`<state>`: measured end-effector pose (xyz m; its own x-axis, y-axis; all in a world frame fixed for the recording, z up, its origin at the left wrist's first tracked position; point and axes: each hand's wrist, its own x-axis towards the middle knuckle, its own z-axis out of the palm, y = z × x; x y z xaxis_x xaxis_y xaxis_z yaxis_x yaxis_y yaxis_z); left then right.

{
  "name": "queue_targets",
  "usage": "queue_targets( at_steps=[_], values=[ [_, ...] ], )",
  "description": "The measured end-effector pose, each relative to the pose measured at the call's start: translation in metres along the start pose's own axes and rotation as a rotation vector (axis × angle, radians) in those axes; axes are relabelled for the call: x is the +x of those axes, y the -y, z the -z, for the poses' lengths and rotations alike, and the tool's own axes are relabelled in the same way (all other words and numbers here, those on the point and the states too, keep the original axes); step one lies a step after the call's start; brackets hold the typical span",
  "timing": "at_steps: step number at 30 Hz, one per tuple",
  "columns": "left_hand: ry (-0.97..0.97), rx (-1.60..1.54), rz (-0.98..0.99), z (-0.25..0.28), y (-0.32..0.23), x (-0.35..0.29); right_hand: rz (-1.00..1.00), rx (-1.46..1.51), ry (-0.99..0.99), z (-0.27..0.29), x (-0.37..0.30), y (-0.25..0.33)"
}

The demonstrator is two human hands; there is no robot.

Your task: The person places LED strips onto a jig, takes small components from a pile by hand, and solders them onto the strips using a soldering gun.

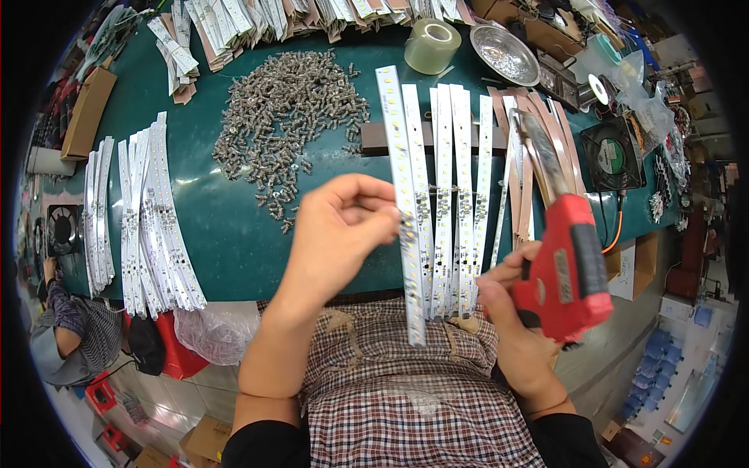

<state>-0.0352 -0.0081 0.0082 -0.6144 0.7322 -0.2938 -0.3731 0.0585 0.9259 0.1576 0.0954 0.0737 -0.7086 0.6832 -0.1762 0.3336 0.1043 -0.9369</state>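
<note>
My left hand (335, 234) is closed, thumb and fingers pinching the edge of a narrow white LED strip board (399, 164). That board stands lifted and slightly tilted in front of my body, small components dotted along it. My right hand (515, 327) grips a red-and-black gun-shaped tool (568, 261) on the right. The tool's long metal front is smeared by motion, so its exact kind does not show. Several more LED strip boards (442, 187) lie side by side across a dark bar (374, 139), between my hands. The tool is apart from the lifted board.
A heap of small metal-ended parts (289, 117) covers the green table (195, 257) beyond my left hand. More LED strips (148, 218) lie left. Clear tape (432, 45), a metal bowl (505, 54) and a black fan (614, 156) stand back right. Another person's arm (64, 312) shows far left.
</note>
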Motion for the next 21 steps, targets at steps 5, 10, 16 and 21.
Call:
queue_targets(
  at_steps=[5,10,16,21],
  values=[
    [-0.105,0.296,-0.013,0.014,0.007,0.014,0.037,0.123,-0.112,0.012,-0.015,0.000],
    [-0.165,0.486,-0.067,0.012,0.014,0.016,0.074,0.096,-0.072,0.021,-0.026,-0.009],
    [-0.214,0.834,-0.292,0.009,0.000,0.006,-0.138,-0.043,0.219,0.030,-0.041,-0.017],
    [-0.124,0.760,-0.328,0.014,0.005,0.009,-0.153,-0.175,0.207,0.016,-0.037,-0.032]
  ],
)
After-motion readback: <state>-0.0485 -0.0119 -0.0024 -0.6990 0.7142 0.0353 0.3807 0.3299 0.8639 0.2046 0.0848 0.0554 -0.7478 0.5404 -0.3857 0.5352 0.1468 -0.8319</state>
